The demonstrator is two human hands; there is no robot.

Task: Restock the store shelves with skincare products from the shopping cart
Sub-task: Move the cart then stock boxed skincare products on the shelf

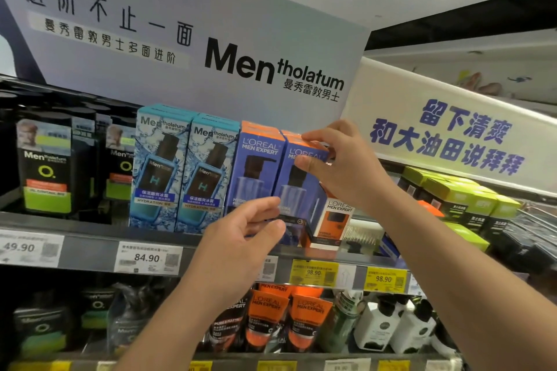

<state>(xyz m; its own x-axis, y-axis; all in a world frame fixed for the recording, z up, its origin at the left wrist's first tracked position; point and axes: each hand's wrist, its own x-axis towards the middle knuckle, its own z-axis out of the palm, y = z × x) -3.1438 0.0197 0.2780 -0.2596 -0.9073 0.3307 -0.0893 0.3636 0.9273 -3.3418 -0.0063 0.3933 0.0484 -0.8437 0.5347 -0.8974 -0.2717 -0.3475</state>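
A blue box (297,178) stands at the shelf's (90,245) front edge beside a matching box (256,166). The right hand (337,166) pinches its top; the left hand (241,238) cups its base, fingers loosely curled. Pushed askew, it could topple the small orange box (334,223) beside it. Yellow price tags (313,272) line the edge under bright shop lights.
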